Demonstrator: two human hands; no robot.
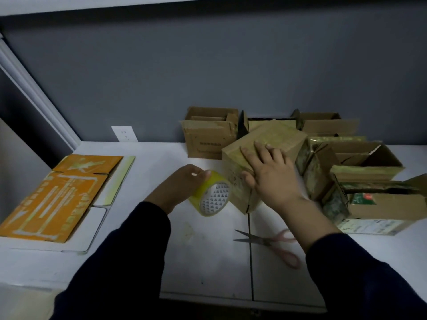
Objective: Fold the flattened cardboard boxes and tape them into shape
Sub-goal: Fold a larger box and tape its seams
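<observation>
A white table (pixel 203 262) with a dark seam carries pink-handled scissors (pixel 275 244). The left hand (pixel 182 185) is clamped around a yellow tape roll (pixel 211 194); the right hand (pixel 270 172) lies flat, fingers spread, on a tilted folded box (pixel 258 158). Flattened orange cardboard (pixel 55 195) lies left. Open boxes (pixel 210 132) stand behind, against a grey wall (pixel 208 65) with an outlet (pixel 124 133); their print is too blurred to read.

Six folded cardboard boxes (pixel 261 158), one tape roll (pixel 212 195), one scissors (pixel 272 243), flattened cardboard stack (pixel 57 195), two hands (pixel 270 174)
</observation>
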